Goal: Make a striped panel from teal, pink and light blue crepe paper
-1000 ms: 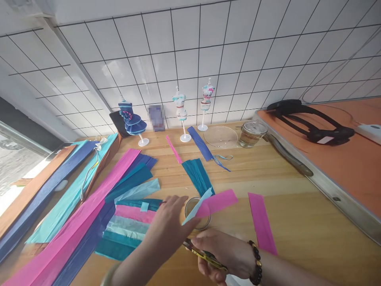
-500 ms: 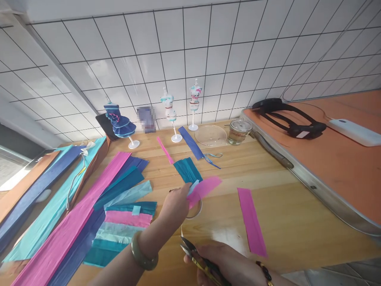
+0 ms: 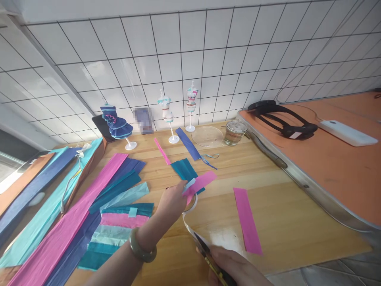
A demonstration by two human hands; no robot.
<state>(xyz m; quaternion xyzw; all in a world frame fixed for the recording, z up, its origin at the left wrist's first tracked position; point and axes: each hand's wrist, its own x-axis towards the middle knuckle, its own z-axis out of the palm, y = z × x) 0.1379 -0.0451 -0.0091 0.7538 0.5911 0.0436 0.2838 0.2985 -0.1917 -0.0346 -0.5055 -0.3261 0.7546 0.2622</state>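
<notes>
My left hand point(image 3: 172, 202) is closed on a short pink crepe paper strip point(image 3: 206, 182), and a small light blue paper piece point(image 3: 189, 184) shows at its fingertips. Below those fingers a ring-like roll of white tape point(image 3: 195, 204) shows in part. From it a narrow white tape strip point(image 3: 187, 225) runs down to the tips of dark-bladed scissors point(image 3: 203, 247). My right hand point(image 3: 233, 264) is wrapped round the scissors' handles near the front edge. Just beyond my left hand lies a teal paper piece point(image 3: 185, 170).
Long crepe paper strips point(image 3: 74, 214) and stacked coloured pieces point(image 3: 119, 234) cover the left side. One pink strip point(image 3: 247, 222) lies right. Behind stand a blue-dressed mini mannequin point(image 3: 117, 125), two others, and a lidded glass point(image 3: 235, 133). A black headset point(image 3: 285, 123) rests on the orange surface.
My right hand and the scissors have moved slightly right. More of the white tape now shows, stretched between my left hand and the scissors' tips. The view has shifted a little.
</notes>
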